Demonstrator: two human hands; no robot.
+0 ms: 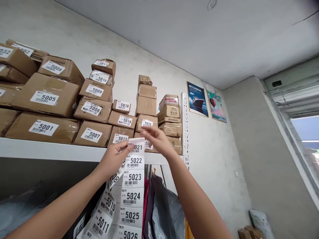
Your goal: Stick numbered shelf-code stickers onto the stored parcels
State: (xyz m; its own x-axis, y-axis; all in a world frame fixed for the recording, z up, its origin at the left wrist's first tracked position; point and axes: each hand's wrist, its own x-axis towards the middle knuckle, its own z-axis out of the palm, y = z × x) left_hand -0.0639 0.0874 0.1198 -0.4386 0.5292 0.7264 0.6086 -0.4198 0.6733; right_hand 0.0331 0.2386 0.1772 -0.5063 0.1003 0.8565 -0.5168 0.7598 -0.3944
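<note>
My left hand point(114, 156) pinches the top of a long strip of white barcode labels point(133, 179), with thumb over the label ending in 021. Down the strip run numbers such as 5022 and 5023, and more labels, 5010 and 5011, hang in folds beside it. To the right, my right hand point(157, 141) is raised in front of a cardboard box point(139, 123) labelled 5020. Its fingers are bent and somewhat apart, with nothing visible in them. Whether they touch the box I cannot tell. A label on the box below is partly hidden by this hand.
A white shelf point(50, 151) carries stacked, labelled boxes point(47, 96). Unlabelled boxes point(169, 113) stand near its perforated post point(184, 126). Grey plastic packages point(166, 205) hang or lie below. Posters point(198, 99) are on the wall; parcels point(251, 232) sit at lower right.
</note>
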